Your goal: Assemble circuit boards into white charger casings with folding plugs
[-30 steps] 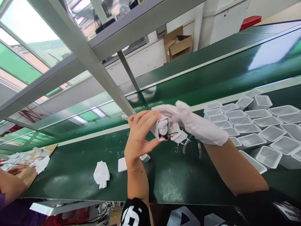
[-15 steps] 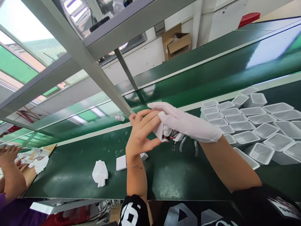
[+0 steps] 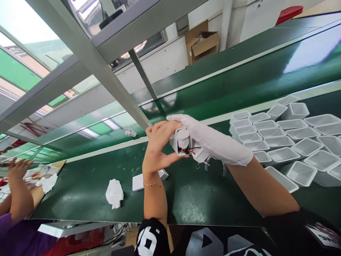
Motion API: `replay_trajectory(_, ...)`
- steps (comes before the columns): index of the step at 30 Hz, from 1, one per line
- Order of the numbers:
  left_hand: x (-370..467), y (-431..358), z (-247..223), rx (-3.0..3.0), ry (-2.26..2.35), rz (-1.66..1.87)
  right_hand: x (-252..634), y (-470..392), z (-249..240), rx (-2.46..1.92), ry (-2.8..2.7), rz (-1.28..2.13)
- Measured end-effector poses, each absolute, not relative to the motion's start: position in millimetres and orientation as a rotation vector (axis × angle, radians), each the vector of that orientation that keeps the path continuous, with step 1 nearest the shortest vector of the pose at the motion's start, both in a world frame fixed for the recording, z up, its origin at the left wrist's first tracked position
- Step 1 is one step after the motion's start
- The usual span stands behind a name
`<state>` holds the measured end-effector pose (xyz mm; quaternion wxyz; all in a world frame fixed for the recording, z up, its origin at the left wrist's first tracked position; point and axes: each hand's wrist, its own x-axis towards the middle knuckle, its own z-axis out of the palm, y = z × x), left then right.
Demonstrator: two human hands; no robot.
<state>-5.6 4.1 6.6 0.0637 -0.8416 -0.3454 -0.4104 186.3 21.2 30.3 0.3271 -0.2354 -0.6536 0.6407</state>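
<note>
My bare left hand [image 3: 160, 145] is wrapped round a white housing [image 3: 174, 142], its thumb below and fingers over the top. The housing's open end faces me and shows a rounded white part, a small circuit and red and black wires. My right hand [image 3: 205, 137], in a white glove, presses against the housing's right side. A second white piece [image 3: 201, 155] joined by the wires hangs under the gloved hand. Behind it, pliers [image 3: 207, 164] lie partly hidden on the green table. A white box-shaped part [image 3: 137, 182] lies behind my left wrist.
Many translucent open containers [image 3: 282, 142] stand on the right. A white glove [image 3: 114, 193] lies at left on the green table [image 3: 80, 199]. A co-worker's hands [image 3: 17, 170] are at far left. A metal post [image 3: 117, 85] rises behind my hands; a cardboard box [image 3: 205, 44] stands further back.
The housing has turned so its open end and inner parts now face me. My gloved fingers have shifted back over its top right. The co-worker's arm has moved slightly right.
</note>
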Motion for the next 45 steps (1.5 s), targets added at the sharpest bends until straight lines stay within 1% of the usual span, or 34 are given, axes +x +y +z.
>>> replay_trajectory(5,-3.3,3.9,7.6,-2.545,-1.025,-1.171,182.4,19.1,33.6,-0.86,-1.767,1.613)
replay_trajectory(8,-2.6,3.8,7.8,-2.539,-1.039,-1.184,181.8,21.1,28.8,-0.801,-1.763,1.613)
replay_trajectory(12,-5.2,4.0,6.3,-2.556,-1.044,-1.267,182.7,25.0,21.3,-0.703,-1.669,1.776)
replay_trajectory(14,-6.5,3.9,5.1,-2.562,-1.067,-1.264,183.2,24.3,21.6,-0.747,-1.673,1.786)
replay_trajectory(19,-4.5,3.2,4.4,-2.557,-1.167,-1.197,182.9,17.3,27.8,-0.914,-1.809,1.501)
replay_trajectory(24,-2.1,4.2,5.3,-2.549,-1.135,-1.238,184.2,23.1,25.9,-0.868,-1.907,1.309)
replay_trajectory(26,-3.1,5.2,4.2,-2.546,-1.128,-1.283,186.1,29.3,24.5,-0.855,-1.895,1.186)
replay_trajectory(27,-3.9,5.9,3.3,-2.548,-1.131,-1.306,187.4,32.3,23.8,-0.824,-1.865,1.179)
replay_trajectory(28,-4.7,6.8,2.2,-2.555,-1.129,-1.333,189.0,34.9,23.0,-0.777,-1.834,1.22)
replay_trajectory(32,-7.0,10.4,-1.6,-2.6,-1.079,-1.431,197.3,40.4,18.3,-0.543,-1.705,1.584)
replay_trajectory(35,-6.8,11.1,-2.1,-2.61,-1.058,-1.447,200.8,40.4,15.4,-0.527,-1.705,1.634)
replay_trajectory(41,-7.0,3.6,1.9,-2.564,-1.148,-1.367,189.0,33.2,19.0,-0.553,-1.695,1.598)
replay_trajectory(45,-7.7,3.5,2.5,-2.623,-1.1,-1.452,180.5,29.3,21.4,-0.588,-1.639,1.653)
